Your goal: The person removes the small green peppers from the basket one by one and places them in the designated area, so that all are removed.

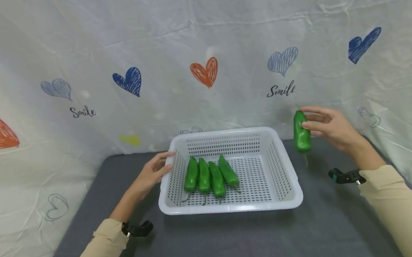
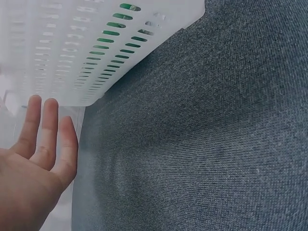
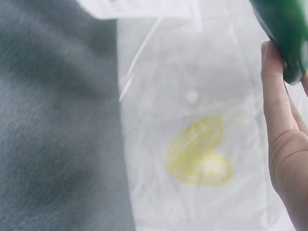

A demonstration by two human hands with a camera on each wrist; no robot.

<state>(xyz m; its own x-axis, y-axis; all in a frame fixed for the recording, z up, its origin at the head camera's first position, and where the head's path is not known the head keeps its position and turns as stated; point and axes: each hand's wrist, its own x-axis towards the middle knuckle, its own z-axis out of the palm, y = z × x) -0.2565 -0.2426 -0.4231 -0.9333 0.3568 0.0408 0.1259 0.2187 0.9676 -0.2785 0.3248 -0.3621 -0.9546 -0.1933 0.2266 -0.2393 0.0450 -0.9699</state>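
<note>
My right hand (image 1: pixel 330 129) pinches a green pepper (image 1: pixel 301 134) between thumb and fingers, to the right of a white plastic basket (image 1: pixel 235 208). The pepper hangs upright above the table with its thin stem pointing down; the right wrist view catches only its tapered end (image 3: pixel 288 43). Several more green peppers (image 1: pixel 216 179) lie side by side in the left half of the basket. At the basket's left rim rest the fingertips of my left hand (image 1: pixel 148 178). The left wrist view has that hand's fingers (image 2: pixel 46 130) loosely extended along the slotted outer wall.
The basket stands on a dark grey cloth-covered table (image 1: pixel 231 244). Behind and at the sides hangs a pale sheet (image 1: pixel 168 38) printed with hearts and the word Smile. Each forearm wears a beige sleeve and a black wrist strap (image 1: pixel 137 229).
</note>
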